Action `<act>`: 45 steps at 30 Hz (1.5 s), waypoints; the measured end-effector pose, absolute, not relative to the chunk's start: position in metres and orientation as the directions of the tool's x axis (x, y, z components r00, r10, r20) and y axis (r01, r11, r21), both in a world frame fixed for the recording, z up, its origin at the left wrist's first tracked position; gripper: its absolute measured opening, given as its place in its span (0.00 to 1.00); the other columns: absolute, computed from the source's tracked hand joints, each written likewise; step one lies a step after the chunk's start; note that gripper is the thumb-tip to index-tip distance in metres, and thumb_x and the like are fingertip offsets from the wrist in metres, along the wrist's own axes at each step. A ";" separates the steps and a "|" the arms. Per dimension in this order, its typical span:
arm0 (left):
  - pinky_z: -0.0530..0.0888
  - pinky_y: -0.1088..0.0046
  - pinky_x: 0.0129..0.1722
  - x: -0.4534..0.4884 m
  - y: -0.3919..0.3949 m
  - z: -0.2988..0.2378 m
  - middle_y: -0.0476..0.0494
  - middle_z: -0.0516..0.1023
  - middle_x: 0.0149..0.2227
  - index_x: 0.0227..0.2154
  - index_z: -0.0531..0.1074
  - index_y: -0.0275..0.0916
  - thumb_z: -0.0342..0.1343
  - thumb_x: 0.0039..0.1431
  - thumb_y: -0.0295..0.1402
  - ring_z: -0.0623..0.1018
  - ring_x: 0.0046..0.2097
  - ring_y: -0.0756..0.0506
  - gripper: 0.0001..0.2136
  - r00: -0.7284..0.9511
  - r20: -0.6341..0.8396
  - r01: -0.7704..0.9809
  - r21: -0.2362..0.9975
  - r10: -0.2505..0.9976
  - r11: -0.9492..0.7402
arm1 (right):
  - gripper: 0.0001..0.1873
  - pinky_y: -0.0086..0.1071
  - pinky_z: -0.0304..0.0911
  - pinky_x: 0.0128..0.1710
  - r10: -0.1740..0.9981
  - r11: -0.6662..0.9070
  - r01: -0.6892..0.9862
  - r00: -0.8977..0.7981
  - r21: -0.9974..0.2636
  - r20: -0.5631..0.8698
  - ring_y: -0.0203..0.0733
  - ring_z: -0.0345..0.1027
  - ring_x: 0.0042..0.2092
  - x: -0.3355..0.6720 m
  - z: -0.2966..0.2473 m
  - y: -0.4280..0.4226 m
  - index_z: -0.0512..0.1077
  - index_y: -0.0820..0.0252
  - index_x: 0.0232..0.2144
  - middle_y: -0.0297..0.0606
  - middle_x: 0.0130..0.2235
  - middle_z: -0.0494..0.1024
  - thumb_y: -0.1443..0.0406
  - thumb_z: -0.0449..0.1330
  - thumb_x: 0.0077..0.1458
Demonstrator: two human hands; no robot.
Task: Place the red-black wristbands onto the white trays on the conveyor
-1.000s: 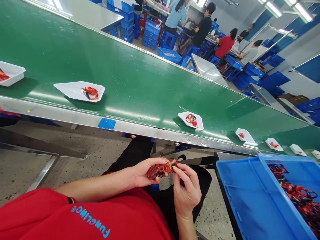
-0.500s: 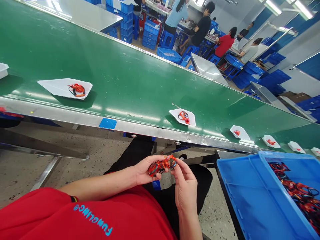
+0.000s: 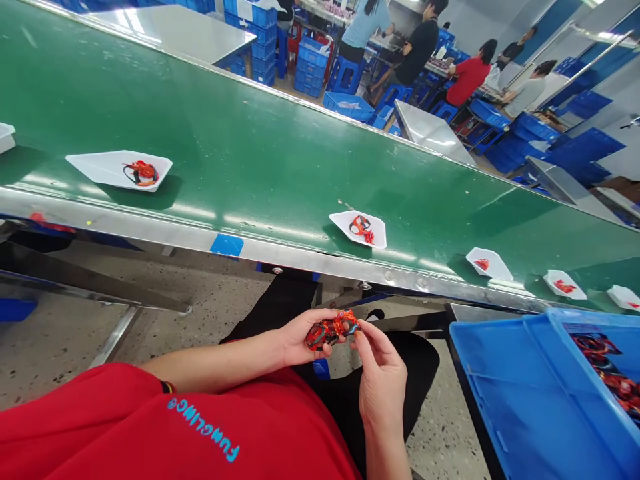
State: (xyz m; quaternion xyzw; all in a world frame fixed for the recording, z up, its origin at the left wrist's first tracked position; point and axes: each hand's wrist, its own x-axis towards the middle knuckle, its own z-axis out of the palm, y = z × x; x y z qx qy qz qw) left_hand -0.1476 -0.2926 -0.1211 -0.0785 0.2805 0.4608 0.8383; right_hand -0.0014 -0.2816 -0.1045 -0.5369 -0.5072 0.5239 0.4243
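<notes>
My left hand (image 3: 299, 339) holds a bundle of shiny red-and-black looped bands (image 3: 325, 333) above my lap, fingers curled round its left part. At the bundle's right end, the thumb and index finger of my right hand (image 3: 384, 370) close in a pinch on the bands. Exactly which loop they grip is too small to tell. More such bands (image 3: 620, 387) lie heaped in a blue crate (image 3: 530, 387) to my right.
Ahead runs a green conveyor belt (image 3: 250, 153) with a metal edge (image 3: 280, 262). White trays (image 3: 95, 167) with red-and-black pieces sit along it. A piece of blue tape (image 3: 227, 245) is stuck on the edge. People, stools and stacked blue crates (image 3: 263, 50) are beyond.
The trays have shifted left along the belt relative to its edge. My view has turned slightly left. Both hands stay on the bundle, with only slight finger movement.
</notes>
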 end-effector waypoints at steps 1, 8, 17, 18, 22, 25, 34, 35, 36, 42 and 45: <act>0.61 0.83 0.15 -0.148 -0.293 -0.119 0.45 0.77 0.29 0.34 0.73 0.34 0.59 0.50 0.31 0.74 0.26 0.52 0.08 0.412 -0.538 -0.819 0.134 0.735 0.558 | 0.13 0.35 0.66 0.41 0.989 -0.124 0.097 -0.069 -0.988 -0.131 0.41 0.71 0.39 -0.001 -0.106 -0.281 0.76 0.57 0.36 0.38 0.39 0.79 0.60 0.64 0.47; 0.62 0.82 0.15 -0.148 -0.298 -0.103 0.46 0.75 0.31 0.37 0.73 0.37 0.56 0.53 0.35 0.73 0.27 0.52 0.10 0.310 -0.399 -0.806 0.371 0.863 0.461 | 0.12 0.31 0.64 0.33 0.977 -0.207 -0.105 -0.083 -0.973 -0.198 0.39 0.69 0.35 0.003 -0.121 -0.276 0.76 0.57 0.35 0.37 0.36 0.79 0.63 0.66 0.45; 0.63 0.84 0.15 -0.146 -0.300 -0.101 0.45 0.72 0.24 0.39 0.73 0.33 0.49 0.57 0.37 0.68 0.22 0.54 0.14 0.295 -0.318 -0.738 0.523 0.901 0.427 | 0.11 0.29 0.63 0.32 0.938 -0.345 -0.373 -0.161 -0.861 -0.306 0.34 0.69 0.32 -0.003 -0.128 -0.273 0.75 0.55 0.33 0.34 0.36 0.78 0.64 0.68 0.43; 0.63 0.84 0.15 -0.145 -0.300 -0.100 0.45 0.71 0.25 0.39 0.73 0.33 0.49 0.57 0.37 0.68 0.22 0.54 0.14 0.287 -0.314 -0.736 0.533 0.905 0.418 | 0.11 0.29 0.63 0.32 0.936 -0.352 -0.381 -0.167 -0.855 -0.311 0.34 0.69 0.32 -0.003 -0.129 -0.273 0.75 0.55 0.33 0.34 0.36 0.78 0.64 0.68 0.43; 0.64 0.84 0.15 -0.145 -0.301 -0.098 0.45 0.72 0.25 0.39 0.73 0.33 0.50 0.57 0.37 0.68 0.22 0.54 0.14 0.260 -0.299 -0.707 0.588 0.918 0.392 | 0.11 0.29 0.63 0.32 0.936 -0.352 -0.380 -0.162 -0.855 -0.313 0.34 0.69 0.32 -0.001 -0.133 -0.271 0.75 0.55 0.33 0.34 0.35 0.78 0.64 0.68 0.43; 0.65 0.84 0.15 -0.146 -0.302 -0.097 0.45 0.72 0.25 0.37 0.74 0.33 0.50 0.57 0.37 0.67 0.21 0.55 0.13 0.254 -0.284 -0.686 0.621 0.924 0.380 | 0.11 0.29 0.63 0.31 0.940 -0.339 -0.355 -0.167 -0.871 -0.298 0.34 0.68 0.31 0.000 -0.134 -0.269 0.75 0.55 0.32 0.34 0.35 0.78 0.64 0.68 0.43; 0.65 0.82 0.17 -0.145 -0.302 -0.099 0.48 0.70 0.25 0.31 0.72 0.35 0.56 0.52 0.40 0.68 0.23 0.54 0.12 0.209 -0.308 -0.609 0.702 0.928 0.370 | 0.11 0.32 0.65 0.36 0.967 -0.243 -0.224 -0.132 -0.944 -0.218 0.38 0.70 0.35 0.002 -0.131 -0.266 0.76 0.55 0.32 0.35 0.34 0.78 0.63 0.68 0.42; 0.65 0.81 0.17 -0.145 -0.302 -0.100 0.48 0.70 0.25 0.29 0.71 0.35 0.57 0.52 0.41 0.67 0.23 0.54 0.12 0.194 -0.328 -0.589 0.715 0.925 0.377 | 0.10 0.33 0.66 0.38 0.975 -0.205 -0.168 -0.125 -0.964 -0.185 0.39 0.71 0.36 0.003 -0.131 -0.267 0.77 0.56 0.33 0.36 0.35 0.78 0.63 0.67 0.43; 0.64 0.81 0.17 -0.145 -0.302 -0.100 0.49 0.69 0.24 0.27 0.70 0.35 0.58 0.51 0.41 0.66 0.22 0.55 0.12 0.179 -0.346 -0.568 0.728 0.921 0.384 | 0.10 0.35 0.66 0.40 0.982 -0.160 -0.106 -0.121 -0.981 -0.147 0.40 0.71 0.38 0.004 -0.130 -0.267 0.77 0.56 0.33 0.37 0.36 0.78 0.64 0.67 0.44; 0.63 0.81 0.17 -0.144 -0.301 -0.102 0.49 0.69 0.24 0.27 0.71 0.35 0.56 0.51 0.39 0.65 0.21 0.55 0.10 0.117 -0.359 -0.524 0.770 0.926 0.365 | 0.11 0.37 0.66 0.41 0.991 -0.112 0.019 -0.070 -0.993 -0.113 0.42 0.71 0.39 0.007 -0.132 -0.270 0.76 0.58 0.35 0.38 0.37 0.79 0.64 0.65 0.46; 0.62 0.81 0.17 -0.143 -0.301 -0.102 0.47 0.70 0.24 0.29 0.72 0.35 0.55 0.51 0.39 0.67 0.22 0.53 0.11 0.140 -0.381 -0.551 0.737 0.914 0.391 | 0.12 0.36 0.66 0.41 0.978 -0.203 -0.059 -0.068 -0.977 -0.199 0.41 0.71 0.38 0.004 -0.137 -0.271 0.76 0.58 0.35 0.38 0.36 0.79 0.62 0.66 0.45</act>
